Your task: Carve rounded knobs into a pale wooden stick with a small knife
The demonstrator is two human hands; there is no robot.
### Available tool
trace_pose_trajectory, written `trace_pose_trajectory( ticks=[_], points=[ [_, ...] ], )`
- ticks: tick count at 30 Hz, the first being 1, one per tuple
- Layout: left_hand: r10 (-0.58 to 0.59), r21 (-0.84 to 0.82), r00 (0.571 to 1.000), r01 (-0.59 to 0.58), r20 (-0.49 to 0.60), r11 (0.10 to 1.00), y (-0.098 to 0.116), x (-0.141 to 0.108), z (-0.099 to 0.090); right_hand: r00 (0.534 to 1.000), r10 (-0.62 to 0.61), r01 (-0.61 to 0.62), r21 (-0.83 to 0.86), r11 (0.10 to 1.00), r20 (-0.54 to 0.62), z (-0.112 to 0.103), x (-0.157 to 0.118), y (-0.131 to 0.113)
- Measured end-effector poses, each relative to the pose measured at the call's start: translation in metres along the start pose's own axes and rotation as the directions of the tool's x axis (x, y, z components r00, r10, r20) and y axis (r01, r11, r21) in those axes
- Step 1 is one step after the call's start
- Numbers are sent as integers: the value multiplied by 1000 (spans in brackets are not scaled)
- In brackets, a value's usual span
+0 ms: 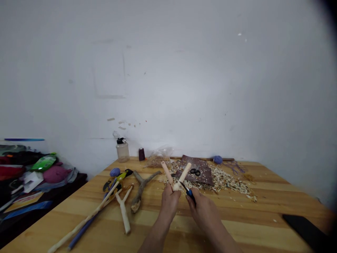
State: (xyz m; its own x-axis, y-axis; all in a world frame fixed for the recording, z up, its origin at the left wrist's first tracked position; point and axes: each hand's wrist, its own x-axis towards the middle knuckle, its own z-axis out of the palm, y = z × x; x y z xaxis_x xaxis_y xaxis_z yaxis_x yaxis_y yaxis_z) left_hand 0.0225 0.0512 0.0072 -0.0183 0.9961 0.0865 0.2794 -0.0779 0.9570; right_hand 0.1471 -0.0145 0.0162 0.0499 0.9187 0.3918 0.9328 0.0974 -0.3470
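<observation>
Head view: the left hand (170,204) curls its fingers around the base of a peeled forked stick (184,172), held up over the wooden table (263,211) with its 2 arms pointing away. The right hand (203,211) pinches a blue-handled knife (191,196), its blade against the stick near the fork. Beyond the hands lie wood shavings (226,181) and a brown leather mat (202,172) bearing black scissors (195,172), while a forked branch (140,189) lies to their left
</observation>
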Motion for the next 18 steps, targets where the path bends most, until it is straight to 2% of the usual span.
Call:
trace_pose_trajectory(
  ticks=[10,18],
  points=[
    [-5,-26,1000,6,17,1000,-2,1,1,1000,24,-24,-28,999,5,1,0,-1],
    [-8,-79,1000,10,19,997,-4,2,3,1000,-3,3,-20,1000,-18,1,0,-1]
  ],
)
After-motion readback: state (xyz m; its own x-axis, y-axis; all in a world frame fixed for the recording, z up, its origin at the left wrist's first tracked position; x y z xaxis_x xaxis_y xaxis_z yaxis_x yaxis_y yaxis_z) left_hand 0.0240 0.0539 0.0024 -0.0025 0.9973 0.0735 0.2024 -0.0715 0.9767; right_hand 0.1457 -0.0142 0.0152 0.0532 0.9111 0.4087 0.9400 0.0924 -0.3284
